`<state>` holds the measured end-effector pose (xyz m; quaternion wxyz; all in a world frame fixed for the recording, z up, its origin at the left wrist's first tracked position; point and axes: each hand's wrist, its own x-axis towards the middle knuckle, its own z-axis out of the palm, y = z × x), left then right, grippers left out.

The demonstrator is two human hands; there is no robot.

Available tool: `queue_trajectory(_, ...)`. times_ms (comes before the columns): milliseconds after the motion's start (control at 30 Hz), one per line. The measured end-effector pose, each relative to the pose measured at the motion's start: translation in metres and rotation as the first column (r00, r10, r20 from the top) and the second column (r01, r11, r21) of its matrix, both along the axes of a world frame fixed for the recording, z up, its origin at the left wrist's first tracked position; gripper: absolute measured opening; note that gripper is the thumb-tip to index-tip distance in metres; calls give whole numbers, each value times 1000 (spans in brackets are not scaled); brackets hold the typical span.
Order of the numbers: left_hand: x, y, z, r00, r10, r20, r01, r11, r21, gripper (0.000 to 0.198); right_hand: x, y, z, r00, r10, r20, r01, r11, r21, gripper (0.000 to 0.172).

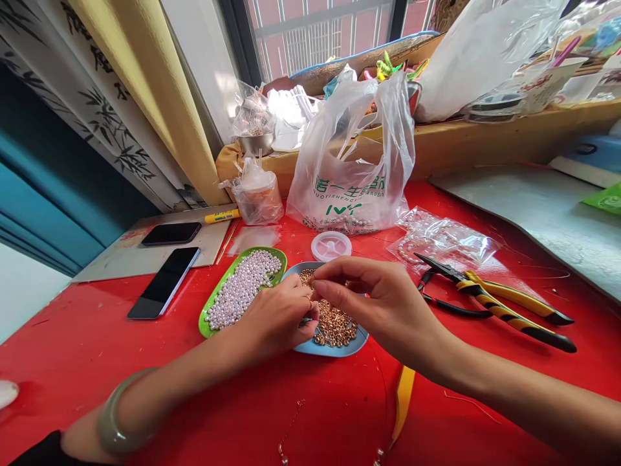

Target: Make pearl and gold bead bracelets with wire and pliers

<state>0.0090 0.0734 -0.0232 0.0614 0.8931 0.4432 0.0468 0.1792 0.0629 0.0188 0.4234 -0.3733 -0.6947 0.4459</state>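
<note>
At the far left a curtain (77, 84) with a bamboo print hangs beside the red tabletop (72, 362). A black phone (171, 233) lies on a pale board (121, 259), a second phone (165, 283) overlaps its front edge, and a yellow tube (222, 216) rests at its back corner. Next comes a green tray (204, 325) of pearly beads (245, 285), partly hidden by the left hand (284, 314), whose arm wears a bangle (111, 414). That hand's fingers are curled in, above a blue tray (334, 351) that holds gold-coloured beads (337, 327). The right hand (383, 294) comes in from the other side, thumb and forefinger pinched shut, and the two hands meet over this tray; what sits between the fingertips is too small to tell. Nearer the front edge lies a short chain (290, 433). Behind the blue tray are a round white lid (331, 246) and a standing plastic bag (349, 175). Further right, a clear packet (444, 236) lies behind yellow-and-black pliers (490, 301), and a grey sheet (538, 213) covers the back corner
</note>
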Motion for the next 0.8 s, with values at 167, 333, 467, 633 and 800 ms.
queue_trajectory(167, -4, 4, 10, 980, 59, 188, -40, 994, -102, 13, 2, 0, -1, 1000, 3, -2, -3, 1000, -8, 12)
queue_trajectory(333, -8, 6, 18, 885, 222, 410, -103, 951, -292, 6, 1, 1, 0, 1000, 17, -10, -17, 999, -48, 12)
queue_trajectory(467, -12, 10, 24, 638, 402, 657, -2, 854, -521, 7, 1, 0, 0, 999, 31, 13, -30, 995, -95, 16)
queue_trajectory(633, -13, 10, 33, 276, 385, 881, 180, 879, -441, 12, 1, -3, 3, 996, 86, 27, -81, 983, -163, 14)
queue_trajectory(800, -13, 4, 37, 182, 319, 930, 347, 864, -364, 13, 0, -11, 7, 987, 160, 21, -154, 975, -160, 14)
